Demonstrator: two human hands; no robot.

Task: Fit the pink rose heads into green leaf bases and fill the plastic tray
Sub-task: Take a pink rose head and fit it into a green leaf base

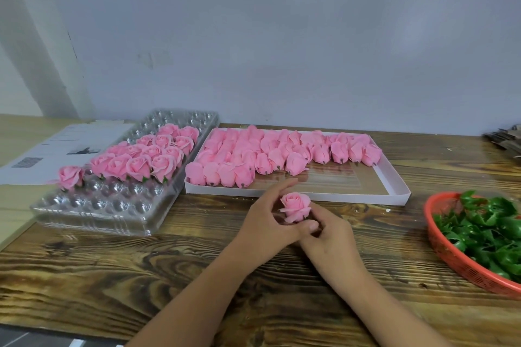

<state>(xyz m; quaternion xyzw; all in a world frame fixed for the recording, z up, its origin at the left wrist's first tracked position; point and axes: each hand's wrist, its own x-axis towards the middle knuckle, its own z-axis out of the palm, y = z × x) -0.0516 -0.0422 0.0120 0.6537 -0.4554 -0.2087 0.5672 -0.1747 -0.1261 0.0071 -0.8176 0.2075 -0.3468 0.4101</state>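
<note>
Where the two hands met, the underside of the held rose head was hidden, so whether a green base sat beneath it could not be told. The right hand had its fingers curled around the bottom of the flower, thumb across the front. The left hand touched it from the side, forefinger stretched out past the bloom and the other fingers tucked behind, their grip hard to make out. The flower stood upright above the wooden table, just in front of the white cardboard box.

That box lay along the table's far edge and held rows of loose pink rose heads lying on their sides, its right front part showing bare floor. To its left the clear plastic tray reached from the far edge towards the front left; finished roses filled its middle rows, and one more stood at its left rim. The near cups were blurred by glare.

At the right edge a red mesh basket of green leaf bases was cut off by the frame. A printed sheet lay beyond the tray, its text unreadable. A dark stack at the far right corner was too cropped to identify. A plain pale wall rose behind
</note>
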